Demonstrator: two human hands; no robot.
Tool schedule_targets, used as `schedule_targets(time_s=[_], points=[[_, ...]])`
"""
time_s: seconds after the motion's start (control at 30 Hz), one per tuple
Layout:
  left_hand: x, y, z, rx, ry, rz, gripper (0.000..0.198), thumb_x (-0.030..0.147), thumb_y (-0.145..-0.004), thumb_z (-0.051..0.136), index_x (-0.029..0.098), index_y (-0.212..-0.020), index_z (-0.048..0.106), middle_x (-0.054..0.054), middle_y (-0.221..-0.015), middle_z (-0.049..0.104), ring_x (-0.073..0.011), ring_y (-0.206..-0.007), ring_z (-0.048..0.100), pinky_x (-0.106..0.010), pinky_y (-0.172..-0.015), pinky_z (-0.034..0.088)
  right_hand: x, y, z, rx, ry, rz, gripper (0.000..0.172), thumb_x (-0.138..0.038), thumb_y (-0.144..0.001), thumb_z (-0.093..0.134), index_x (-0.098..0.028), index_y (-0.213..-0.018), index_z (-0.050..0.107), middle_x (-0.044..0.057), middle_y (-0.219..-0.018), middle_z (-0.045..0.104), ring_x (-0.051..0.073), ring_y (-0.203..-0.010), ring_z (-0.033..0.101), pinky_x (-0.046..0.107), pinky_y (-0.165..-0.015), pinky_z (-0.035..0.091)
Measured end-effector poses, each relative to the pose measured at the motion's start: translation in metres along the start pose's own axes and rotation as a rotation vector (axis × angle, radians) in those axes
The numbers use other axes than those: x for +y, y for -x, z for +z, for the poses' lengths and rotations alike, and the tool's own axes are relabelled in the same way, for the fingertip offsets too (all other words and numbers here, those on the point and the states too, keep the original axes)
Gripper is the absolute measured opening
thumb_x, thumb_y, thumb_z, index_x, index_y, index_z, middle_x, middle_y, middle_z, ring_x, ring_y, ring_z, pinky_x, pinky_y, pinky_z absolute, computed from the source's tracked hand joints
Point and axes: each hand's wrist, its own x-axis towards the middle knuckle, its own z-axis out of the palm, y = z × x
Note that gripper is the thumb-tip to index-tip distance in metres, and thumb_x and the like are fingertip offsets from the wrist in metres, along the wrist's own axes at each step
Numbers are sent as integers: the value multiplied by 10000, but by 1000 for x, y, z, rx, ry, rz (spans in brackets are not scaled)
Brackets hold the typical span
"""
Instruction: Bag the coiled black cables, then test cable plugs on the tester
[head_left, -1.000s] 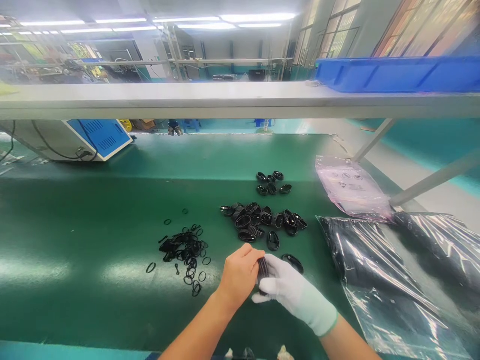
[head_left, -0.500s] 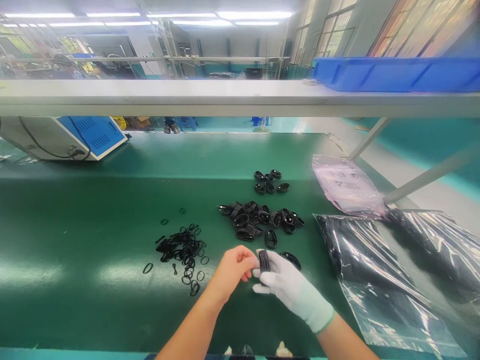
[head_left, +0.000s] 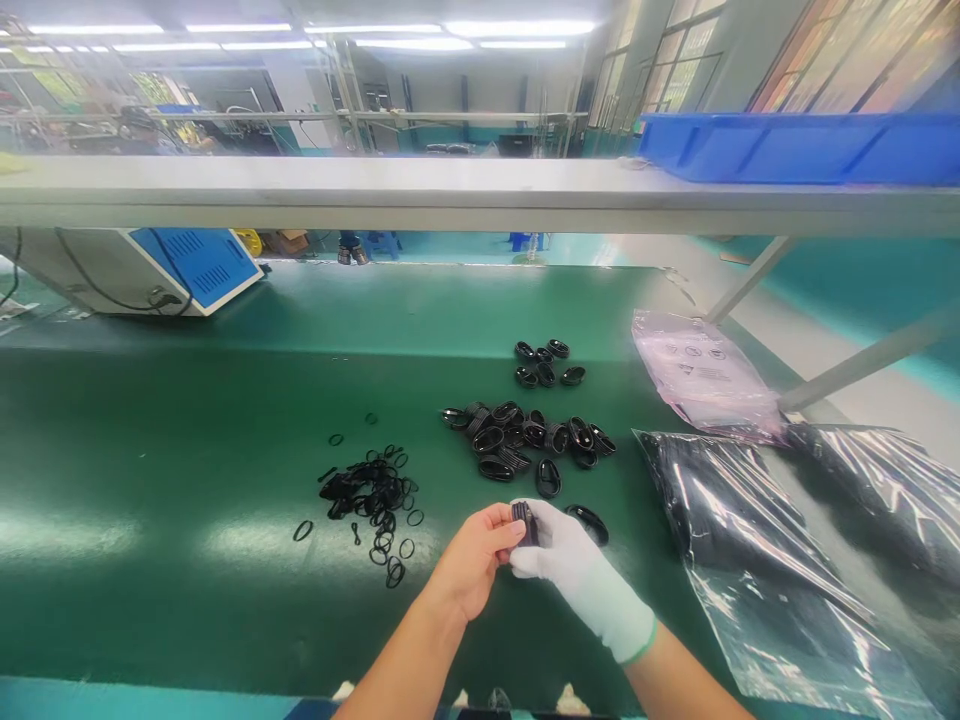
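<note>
A coiled black cable (head_left: 531, 528) is sitting between the two hands, apparently being held clear of the green counter (head_left: 225, 450). Reading the clock from that coil, with 12 pointing away from the person, the gloved right hand (head_left: 566, 550) is coming in from 4 o'clock, its grip wrapping the coil's right side. The bare left hand (head_left: 474, 562) is approaching from 8 o'clock, its thumb and fingers pinching the coil's left edge; the fingertips behind are hiding from view.

The coil is probably weighing little and bending readily, its turns likely springing apart if squeezed unevenly. Its sheath is looking smooth, so a bare grip may be sliding slightly. Holding the stacked turns around the middle should be safer than tugging a single strand.

A heap of similar coils (head_left: 514, 440) is lying at 12 o'clock, a separate coil (head_left: 589, 524) is resting at 3 o'clock near the glove, and thin black bands (head_left: 375, 487) are scattering around 9 to 10 o'clock.
</note>
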Motion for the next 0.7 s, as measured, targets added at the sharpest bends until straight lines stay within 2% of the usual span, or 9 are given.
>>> schedule_targets(time_s=[0.13,0.2,0.27,0.37,0.5,0.57,0.7], points=[[4,-1,-5,3,-120,27,174,297,-694,625,150,-675,534,30,-616,471,-73,-542,390,-219,-556,319,-9,10,3,-46,-120,128,482,-261,-608,762,-161,-1035,564,69,-958,595,236,-910,587,425,-737,524],[8,-1,-9,57,-229,73,160,283,-729,589,149,-656,538,28,-593,475,-80,-535,400,-226,-546,318,-12,13,3,-63,-193,119,440,-268,-635,757,-160,-1017,567,69,-978,575,228,-943,575,432,-770,518],[11,-1,-11,138,-349,159,79,224,-742,557,154,-762,589,9,-693,532,-87,-563,431,-237,-571,345,-13,16,2,-140,-291,105,383,-258,-682,730,-168,-1017,567,53,-975,555,204,-949,567,432,-810,502],[12,0,-11,196,-516,333,347,68,-678,522,230,-964,633,1,-922,565,-96,-651,491,-254,-653,395,-14,19,2,-232,-328,118,359,-226,-707,709,-170,-1030,562,40,-978,533,180,-912,567,447,-830,488],[6,-3,-7,200,-649,483,383,6,-686,447,250,-835,701,5,-816,598,-136,-790,547,-270,-752,409,-15,20,8,-234,-249,98,398,-174,-689,710,-165,-1057,559,44,-969,536,167,-850,563,406,-760,508],[5,-7,-7,232,-666,501,374,12,-700,435,242,-816,706,2,-779,599,-138,-775,553,-271,-737,415,-16,21,10,-241,-257,79,379,-178,-704,696,-157,-1058,562,48,-952,542,161,-830,560,363,-721,506],[7,-13,-12,236,-622,452,301,34,-686,456,205,-763,692,1,-753,601,-126,-701,557,-249,-653,436,-18,22,7,-336,-423,89,310,-271,-814,590,-145,-1096,555,84,-1028,542,186,-913,549,392,-791,479]])
